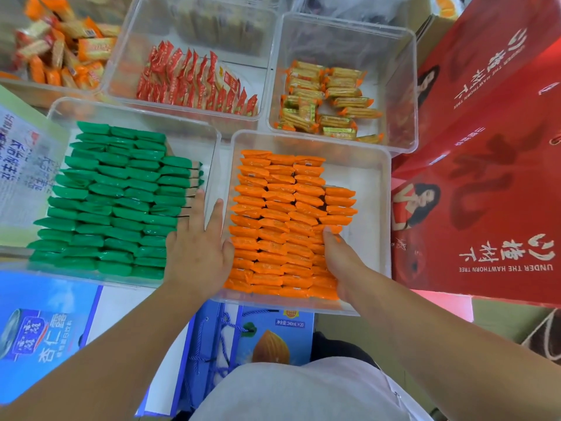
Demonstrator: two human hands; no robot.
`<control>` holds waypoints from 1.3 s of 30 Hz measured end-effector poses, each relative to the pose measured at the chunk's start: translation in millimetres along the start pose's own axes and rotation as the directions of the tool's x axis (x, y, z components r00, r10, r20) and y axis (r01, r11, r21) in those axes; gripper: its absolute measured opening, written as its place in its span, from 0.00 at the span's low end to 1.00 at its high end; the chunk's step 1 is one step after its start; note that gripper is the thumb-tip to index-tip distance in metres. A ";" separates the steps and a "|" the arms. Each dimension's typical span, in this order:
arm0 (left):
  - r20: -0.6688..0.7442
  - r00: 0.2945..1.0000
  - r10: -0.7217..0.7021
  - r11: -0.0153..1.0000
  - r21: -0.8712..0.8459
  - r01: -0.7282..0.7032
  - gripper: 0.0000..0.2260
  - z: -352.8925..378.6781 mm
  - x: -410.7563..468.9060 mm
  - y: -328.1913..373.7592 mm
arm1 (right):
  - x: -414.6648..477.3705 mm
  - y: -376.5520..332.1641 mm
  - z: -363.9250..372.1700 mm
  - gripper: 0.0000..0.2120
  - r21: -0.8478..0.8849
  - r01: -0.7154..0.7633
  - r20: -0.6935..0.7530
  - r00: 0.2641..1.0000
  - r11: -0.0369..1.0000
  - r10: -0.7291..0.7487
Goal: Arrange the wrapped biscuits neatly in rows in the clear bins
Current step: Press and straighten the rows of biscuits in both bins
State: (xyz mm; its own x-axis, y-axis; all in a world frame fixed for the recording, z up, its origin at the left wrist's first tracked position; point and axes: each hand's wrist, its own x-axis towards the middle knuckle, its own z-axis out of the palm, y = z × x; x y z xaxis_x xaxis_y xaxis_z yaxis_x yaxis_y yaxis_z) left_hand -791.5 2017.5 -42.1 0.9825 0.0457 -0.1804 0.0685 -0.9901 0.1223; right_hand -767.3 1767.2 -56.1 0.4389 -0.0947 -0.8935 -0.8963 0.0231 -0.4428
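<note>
Printed cartons (45,314) are carrying the near clear bin (376,208), where the flat-fingered left hand (197,253) and the right hand (340,262), its grip hidden, are squeezing the orange biscuits (273,226) sideways, risking buckling the upright rows if pressed too hard.

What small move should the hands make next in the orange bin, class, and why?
Probably the right hand pushes the short fourth row of orange biscuits leftward while the left hand braces the bin; that row's near packets sit skewed.
</note>
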 end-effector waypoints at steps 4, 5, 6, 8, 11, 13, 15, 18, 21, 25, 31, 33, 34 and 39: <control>-0.013 1.000 -0.004 1.000 -0.001 0.004 0.33 0.4 0.1 -0.2 | -2.2 -3.6 -2.7 0.26 -0.008 -0.026 0.037 0.999 1.000 0.026; -0.017 1.000 -0.005 1.000 0.006 0.005 0.33 -0.2 0.1 -0.4 | -2.9 -4.8 -4.6 0.26 -0.005 -0.035 0.050 0.998 0.999 0.036; -0.019 1.000 -0.005 1.000 0.016 0.006 0.33 -0.9 0.4 -0.4 | -3.9 -6.1 -6.8 0.26 -0.003 -0.045 0.055 0.997 0.999 0.045; -0.021 1.000 -0.008 0.999 0.036 0.008 0.34 -2.7 0.9 -0.9 | -6.0 -8.1 -11.0 0.27 -0.007 -0.045 0.035 0.998 0.999 0.045; -0.039 0.999 0.012 0.999 0.043 -0.010 0.39 -5.3 2.5 -2.0 | -7.6 -9.1 -17.4 0.37 -0.042 0.009 -0.089 0.996 0.999 -0.013; -0.048 0.998 0.043 0.997 0.059 -0.040 0.44 -7.1 7.8 -2.0 | -5.7 -12.6 -23.6 0.41 -0.056 0.052 -0.167 0.984 0.997 -0.061; -0.064 0.997 0.047 0.998 0.051 -0.044 0.47 -9.4 18.6 0.0 | -1.4 -22.2 -30.1 0.40 -0.059 0.106 -0.202 0.973 0.993 -0.115; -0.065 0.998 0.008 0.999 0.037 -0.005 0.49 -11.6 43.0 7.4 | 7.8 -47.4 -34.5 0.36 -0.053 0.167 -0.203 0.964 0.985 -0.174; -0.042 0.999 -0.024 0.998 0.049 0.026 0.47 -8.7 59.1 14.7 | 18.6 -74.7 -32.3 0.27 0.005 0.190 -0.193 0.963 0.982 -0.186; -0.065 0.997 -0.040 0.996 0.072 0.045 0.44 -3.6 60.4 16.6 | 37.1 -90.9 -28.3 0.24 0.083 0.144 -0.151 0.980 0.986 -0.131; -0.066 0.997 -0.032 0.998 0.043 0.035 0.40 0.1 60.7 14.9 | 49.3 -90.7 -20.9 0.16 0.031 0.118 -0.162 0.980 0.993 -0.112; -0.064 0.998 -0.027 0.999 0.041 0.030 0.39 1.2 60.8 14.9 | 49.9 -92.1 -16.3 0.17 0.007 0.118 -0.144 0.983 0.993 -0.115; -0.066 0.998 -0.025 0.999 0.039 0.028 0.40 1.6 60.9 14.7 | 49.8 -92.5 -14.0 0.19 -0.012 0.121 -0.130 0.984 0.993 -0.121; -0.068 0.998 -0.014 0.999 0.033 0.016 0.41 4.5 61.4 14.0 | 51.9 -90.1 -5.3 0.23 -0.097 0.120 -0.088 0.988 0.988 -0.129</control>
State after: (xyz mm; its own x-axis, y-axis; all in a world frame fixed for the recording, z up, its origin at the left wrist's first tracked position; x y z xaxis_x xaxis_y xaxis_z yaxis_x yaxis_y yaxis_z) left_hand -731.1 2005.9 -55.8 0.9910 0.0685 -0.1150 0.0788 -0.9930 0.0874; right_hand -664.1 1754.9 -62.3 0.5438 -0.1844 -0.8187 -0.8387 -0.0856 -0.5378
